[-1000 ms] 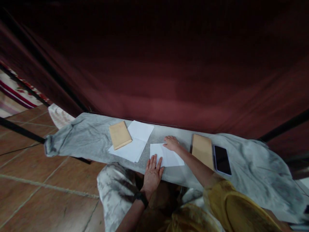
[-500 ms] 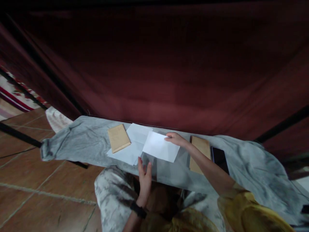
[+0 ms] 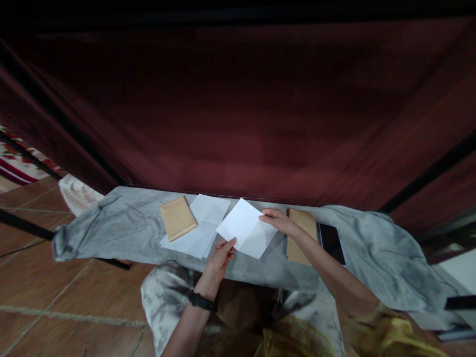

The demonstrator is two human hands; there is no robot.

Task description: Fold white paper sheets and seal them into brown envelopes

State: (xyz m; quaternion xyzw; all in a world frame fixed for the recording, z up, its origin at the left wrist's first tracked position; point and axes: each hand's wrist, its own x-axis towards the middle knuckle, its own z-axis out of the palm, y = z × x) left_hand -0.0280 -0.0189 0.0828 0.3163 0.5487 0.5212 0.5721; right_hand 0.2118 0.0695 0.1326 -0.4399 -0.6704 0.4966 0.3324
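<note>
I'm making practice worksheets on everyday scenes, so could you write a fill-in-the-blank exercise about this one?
1. The left hand and right hand hold one white sheet of ____.
2. The black band is on the ____ wrist.
3. The phone lies on ____ cloth.
4. The leftmost brown packet rests partly on ____ sheets.

Missing words: paper; left; grey; white.
</note>
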